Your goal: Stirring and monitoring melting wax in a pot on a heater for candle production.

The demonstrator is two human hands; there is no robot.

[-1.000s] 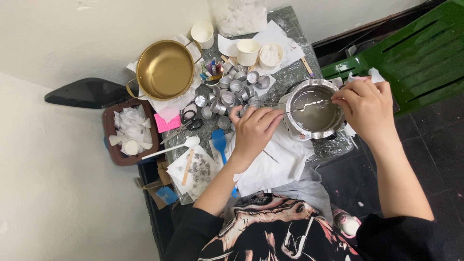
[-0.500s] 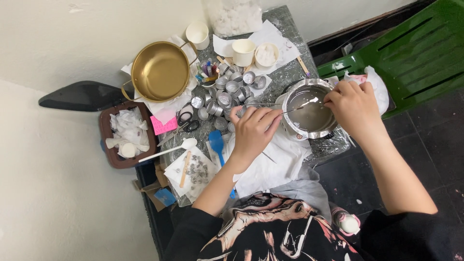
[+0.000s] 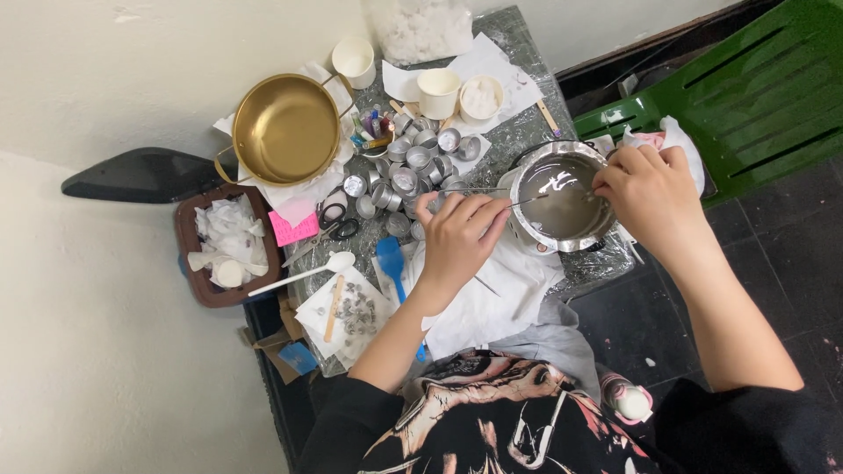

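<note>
A round steel pot (image 3: 562,198) with a shiny rim sits at the right end of a small cluttered table (image 3: 527,132), holding a pale grey liquid with a white streak on its surface. The left hand (image 3: 458,239) rests just beside the pot's left rim, fingers pinched on thin metal tweezers (image 3: 527,201) whose tips reach over the rim into the liquid. The right hand (image 3: 652,195) hovers over the pot's right rim, fingers curled closed near the liquid; whether it grips anything cannot be told.

Under the left hand lies a crumpled white cloth (image 3: 492,294), soft and folded, hanging off the near edge. Left of it lie a blue plastic spatula (image 3: 391,261), a long white spoon (image 3: 303,273) and black-handled scissors (image 3: 338,219). A cluster of small round metal cups (image 3: 408,167) fills the middle, and a wide brass-coloured pan (image 3: 283,129) with two handles stands on white paper at the far left. Three smooth paper cups (image 3: 437,92) stand at the far edge.

The table top is dark, speckled stone, set against a cream wall (image 3: 132,79). A brown tray (image 3: 189,254) of white scraps sits off its left edge. A green slatted chair (image 3: 755,96) stands close on the right over dark floor tiles (image 3: 773,281), leaving a narrow gap beside the right arm.
</note>
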